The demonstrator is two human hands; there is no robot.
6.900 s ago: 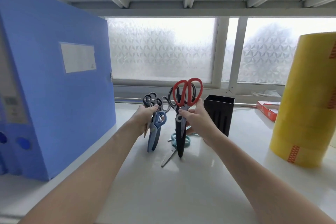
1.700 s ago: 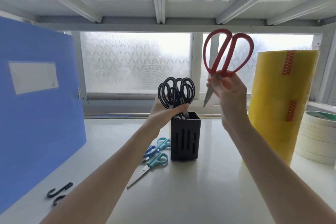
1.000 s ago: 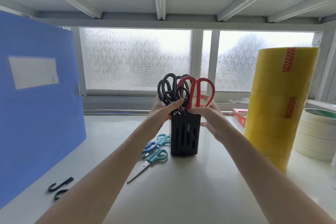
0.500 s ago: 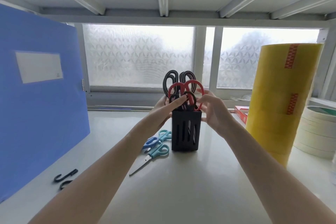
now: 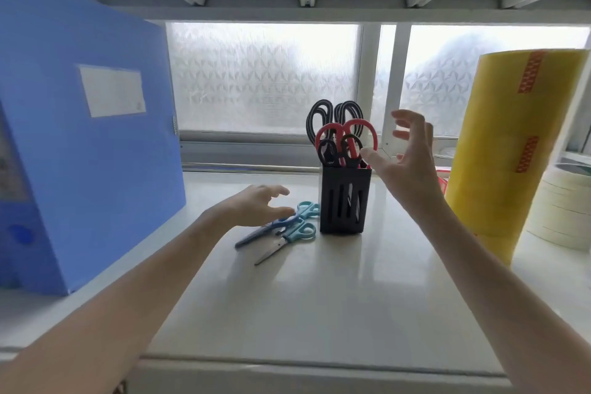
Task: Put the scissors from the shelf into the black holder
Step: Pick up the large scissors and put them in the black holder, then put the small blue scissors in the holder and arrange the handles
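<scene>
The black holder [image 5: 344, 201] stands on the white shelf [image 5: 319, 297] near the window. Red-handled scissors [image 5: 359, 131] and several black-handled scissors [image 5: 323, 115] stick up out of it, handles on top. Just left of the holder lie blue-handled scissors [image 5: 275, 227] and teal-handled scissors [image 5: 299, 232] flat on the shelf. My left hand [image 5: 256, 205] hovers open over the blue pair, fingers spread, holding nothing. My right hand [image 5: 406, 160] is open beside the holder's right top, apart from the red handles.
A tall blue file box [image 5: 83, 137] fills the left side. A big yellow tape roll stack [image 5: 515, 144] and white tape rolls [image 5: 559, 208] stand at the right. A red box [image 5: 443, 179] lies behind my right hand. The frosted window closes off the back.
Both hands let go of the scissors in the holder. My left hand dropped to the scissors lying on the shelf; my right hand drew back to the right and opened.
</scene>
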